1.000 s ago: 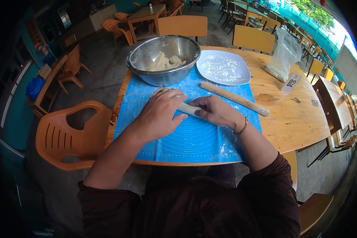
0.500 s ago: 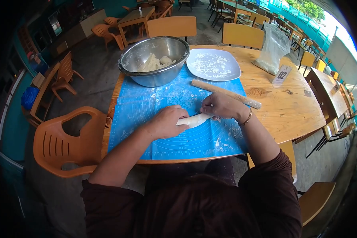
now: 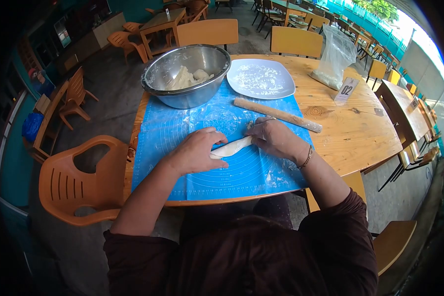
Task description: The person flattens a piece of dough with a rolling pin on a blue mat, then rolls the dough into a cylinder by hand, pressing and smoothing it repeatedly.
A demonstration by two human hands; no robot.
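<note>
A long, pale piece of dough (image 3: pixel 235 147) lies slantwise on the blue measuring mat (image 3: pixel 207 185). Its left end sits between the thumb and curled fingers of my left hand (image 3: pixel 195 150). At the other end, my right hand (image 3: pixel 280 139) grips the dough with thumb and fingers, partly hiding that tip. Just beyond my right hand, a wooden rolling pin (image 3: pixel 278 115) rests across the mat's edge. A steel bowl (image 3: pixel 190 100) with more dough (image 3: pixel 183 79) inside stands behind my left hand.
A white plate (image 3: pixel 261 79) dusted with flour sits beside the bowl. Farther right on the wooden table (image 3: pixel 350 143) are a plastic bag of white powder (image 3: pixel 333 61) and a "02" number card (image 3: pixel 347 91). An orange chair (image 3: pixel 84 180) stands at the left.
My left hand has shifted slightly left and its thumb and fingers have spread wider around the dough's end. More of the dough shows between my hands. The whole view has shifted slightly.
</note>
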